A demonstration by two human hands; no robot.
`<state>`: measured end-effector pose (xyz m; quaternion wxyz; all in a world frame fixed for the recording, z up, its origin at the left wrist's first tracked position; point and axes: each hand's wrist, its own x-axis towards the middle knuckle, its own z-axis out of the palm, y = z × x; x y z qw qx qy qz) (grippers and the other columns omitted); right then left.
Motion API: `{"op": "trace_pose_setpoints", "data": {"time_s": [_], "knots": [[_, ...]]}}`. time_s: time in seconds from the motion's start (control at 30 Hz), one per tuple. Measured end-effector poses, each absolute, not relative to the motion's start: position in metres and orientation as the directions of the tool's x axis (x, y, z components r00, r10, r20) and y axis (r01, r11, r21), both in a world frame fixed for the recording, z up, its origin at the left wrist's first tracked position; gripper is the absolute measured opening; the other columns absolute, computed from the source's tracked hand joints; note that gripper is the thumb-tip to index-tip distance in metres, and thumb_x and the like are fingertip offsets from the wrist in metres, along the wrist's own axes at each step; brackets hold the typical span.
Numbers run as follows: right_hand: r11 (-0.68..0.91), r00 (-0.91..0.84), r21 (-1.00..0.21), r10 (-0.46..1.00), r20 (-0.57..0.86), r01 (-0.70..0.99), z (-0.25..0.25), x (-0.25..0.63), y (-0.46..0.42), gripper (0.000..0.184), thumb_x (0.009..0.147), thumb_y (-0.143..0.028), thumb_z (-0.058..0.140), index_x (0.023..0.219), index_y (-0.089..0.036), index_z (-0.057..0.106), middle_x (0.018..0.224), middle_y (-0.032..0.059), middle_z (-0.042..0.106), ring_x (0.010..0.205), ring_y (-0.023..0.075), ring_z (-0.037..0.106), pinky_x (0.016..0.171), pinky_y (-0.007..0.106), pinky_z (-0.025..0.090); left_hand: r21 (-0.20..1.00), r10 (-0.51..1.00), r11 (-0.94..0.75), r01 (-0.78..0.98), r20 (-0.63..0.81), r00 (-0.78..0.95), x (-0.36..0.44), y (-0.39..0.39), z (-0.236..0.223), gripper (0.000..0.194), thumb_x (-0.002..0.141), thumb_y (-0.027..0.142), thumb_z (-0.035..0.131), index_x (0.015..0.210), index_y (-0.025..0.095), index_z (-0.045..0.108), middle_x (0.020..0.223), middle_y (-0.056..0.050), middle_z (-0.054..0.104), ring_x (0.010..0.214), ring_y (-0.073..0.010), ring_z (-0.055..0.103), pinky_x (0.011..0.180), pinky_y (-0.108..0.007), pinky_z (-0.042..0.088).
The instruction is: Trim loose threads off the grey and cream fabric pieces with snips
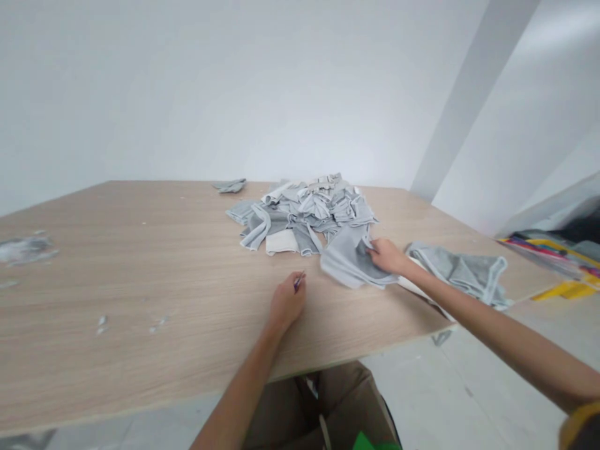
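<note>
My right hand [388, 255] pinches a light grey piece of cloth [349, 259], whose near edge spreads over the table just in front of the pile. Closer to me, my left hand [287, 303] rests on the tabletop, fingers closed round a small pointed tool with a purple handle [297, 283]; its exact kind is too small to make out. Behind both hands lies a heap of grey and white cloth pieces [323, 203], some folded. Under and beyond my right forearm is another grey cloth stack [462, 269] with a pale edge.
The wooden table [187, 269] reaches back to a white wall. A lone grey cloth [229, 185] lies at the back, and lint scraps [28, 250] at the left. Beyond the table's right edge is a yellow container [567, 287] with coloured items.
</note>
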<state>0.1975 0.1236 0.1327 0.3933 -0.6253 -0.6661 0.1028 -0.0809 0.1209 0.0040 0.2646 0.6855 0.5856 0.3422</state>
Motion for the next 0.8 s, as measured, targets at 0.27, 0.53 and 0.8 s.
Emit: {"op": "trace_pose_setpoints", "data": {"time_s": [0.27, 0.53, 0.8], "knots": [[0.243, 0.075, -0.571, 0.876, 0.476, 0.784, 0.170, 0.198, 0.124, 0.033, 0.093, -0.039, 0.048, 0.070, -0.018, 0.060, 0.058, 0.0000, 0.059, 0.058, 0.0169, 0.052, 0.057, 0.026, 0.036, 0.711, 0.987, -0.156, 0.686, 0.135, 0.085, -0.080, 0.117, 0.006, 0.033, 0.099, 0.040, 0.057, 0.120, 0.015, 0.063, 0.108, -0.007, 0.070, 0.093, -0.0191, 0.068, 0.088, -0.042, 0.057], [0.221, 0.123, -0.552, 0.846, 0.518, 0.804, 0.197, 0.223, 0.108, 0.037, 0.087, -0.047, 0.058, 0.063, -0.019, 0.058, 0.053, -0.0002, 0.055, 0.051, 0.0145, 0.046, 0.049, 0.025, 0.030, 0.659, 0.986, -0.159, 0.735, 0.135, 0.093, -0.078, 0.117, 0.006, 0.032, 0.099, 0.025, 0.047, 0.124, 0.020, 0.066, 0.104, -0.011, 0.077, 0.095, -0.0245, 0.071, 0.085, -0.032, 0.047], [0.235, 0.226, -0.826, 0.891, 0.393, 0.512, 0.237, 0.253, 0.094, 0.039, 0.080, -0.054, 0.071, 0.081, -0.015, 0.071, 0.053, -0.0013, 0.059, 0.046, 0.0145, 0.050, 0.050, 0.028, 0.042, 0.628, 0.981, -0.190, 0.755, 0.158, 0.116, -0.081, 0.118, 0.005, 0.034, 0.100, 0.027, 0.044, 0.125, 0.018, 0.065, 0.104, -0.011, 0.078, 0.091, -0.0251, 0.072, 0.082, -0.031, 0.047]]}}
